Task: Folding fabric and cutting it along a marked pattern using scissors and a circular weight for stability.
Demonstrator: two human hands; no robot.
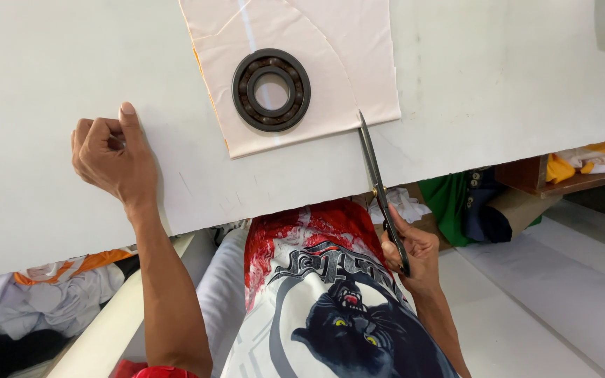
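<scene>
While the right hand (409,253) grips the handles of a pair of long scissors (377,183) just off the near edge of the tabletop (498,77), the blades reach up onto the white cloth and their tip touches the lower right corner of the pale pink pattern piece (330,63). The left hand (112,155) rests on the cloth near the left edge, loosely curled, thumb up, holding nothing. A dark metal bearing ring (271,89) sits on the pattern as a weight, left of the blades. As I judge it, the pattern could slide or lift if the blades nudge its corner, since only the ring pins it and the left hand lies well apart from it; the cut line would then wander. The blades could also catch the pattern's edge. Below the tabletop lie heaps of fabric (50,294) at left, green cloth (449,199) and a shelf (568,183) at right.
</scene>
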